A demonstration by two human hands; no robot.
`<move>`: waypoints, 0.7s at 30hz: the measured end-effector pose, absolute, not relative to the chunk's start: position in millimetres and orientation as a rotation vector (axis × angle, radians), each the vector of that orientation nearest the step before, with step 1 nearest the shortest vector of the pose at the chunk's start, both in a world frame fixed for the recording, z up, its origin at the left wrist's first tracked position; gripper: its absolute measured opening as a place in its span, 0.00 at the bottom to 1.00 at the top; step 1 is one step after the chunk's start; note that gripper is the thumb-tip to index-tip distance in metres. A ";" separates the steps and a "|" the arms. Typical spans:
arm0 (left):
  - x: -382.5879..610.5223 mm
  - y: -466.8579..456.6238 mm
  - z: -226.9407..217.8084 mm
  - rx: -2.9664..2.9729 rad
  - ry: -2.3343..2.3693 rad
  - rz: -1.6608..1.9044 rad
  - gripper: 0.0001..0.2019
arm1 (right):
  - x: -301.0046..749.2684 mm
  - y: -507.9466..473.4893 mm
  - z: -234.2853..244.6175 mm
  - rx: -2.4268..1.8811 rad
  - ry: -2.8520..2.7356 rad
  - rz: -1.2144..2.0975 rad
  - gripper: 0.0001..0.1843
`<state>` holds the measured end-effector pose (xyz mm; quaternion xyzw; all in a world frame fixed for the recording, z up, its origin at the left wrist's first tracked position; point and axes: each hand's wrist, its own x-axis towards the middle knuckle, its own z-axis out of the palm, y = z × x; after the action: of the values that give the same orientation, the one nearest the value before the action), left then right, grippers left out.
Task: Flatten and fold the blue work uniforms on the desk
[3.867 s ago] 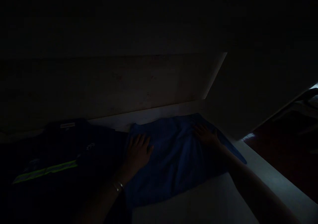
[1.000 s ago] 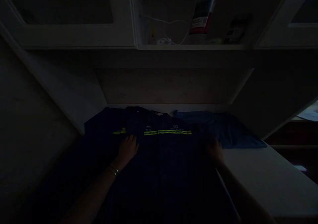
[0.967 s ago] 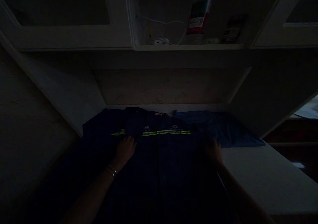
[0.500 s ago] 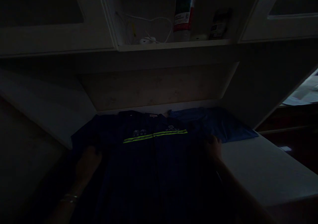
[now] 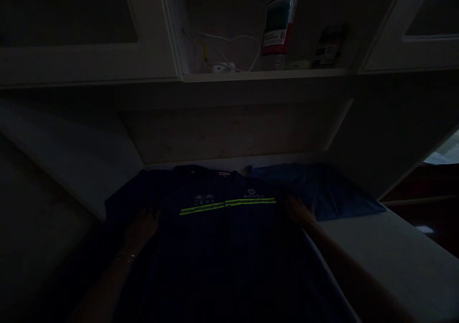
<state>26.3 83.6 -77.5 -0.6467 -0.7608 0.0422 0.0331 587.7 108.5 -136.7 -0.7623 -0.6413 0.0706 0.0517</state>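
Note:
A dark navy work shirt (image 5: 222, 246) with a yellow-green reflective stripe across the chest lies spread flat on the white counter (image 5: 387, 256). My left hand (image 5: 141, 225) rests flat on the shirt's left shoulder area, fingers stretched out, a bracelet at the wrist. My right hand (image 5: 299, 209) lies flat on the shirt's right shoulder, fingers forward, beside a folded lighter blue garment (image 5: 322, 191) at the back right. The scene is very dark.
A shelf (image 5: 265, 74) above the counter carries a bottle (image 5: 278, 26) with a red and white label, a white cable and small items. Cabinet doors flank it left and right. The counter's edge drops off at the right.
Both hands left the blue garment and came onto the navy shirt. Over the last second my left hand slid out to the left shoulder and my right moved slightly up the right side.

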 end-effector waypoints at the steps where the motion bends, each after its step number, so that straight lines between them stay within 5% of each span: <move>1: 22.7 81.5 -73.8 -1.887 -2.381 0.114 0.25 | 586.0 110.9 -135.1 -2.365 -1.830 0.147 0.30; 7: 75.8 99.5 -71.6 -2.218 -1.895 -0.172 0.26 | 526.5 130.9 -125.4 -1.875 -2.212 0.080 0.29; 14: 37.7 106.7 -106.2 -2.178 -2.019 0.177 0.25 | 529.8 134.0 -127.2 -2.188 -2.130 0.081 0.27; 21: 42.4 70.4 -106.0 -2.271 -1.878 0.159 0.29 | 514.8 87.7 -130.3 -1.680 -2.479 0.088 0.26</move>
<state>42.4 70.4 -106.0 -0.7660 -0.6335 0.0537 0.0953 514.8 87.7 -130.3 -0.5592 -0.8253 0.0293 0.0727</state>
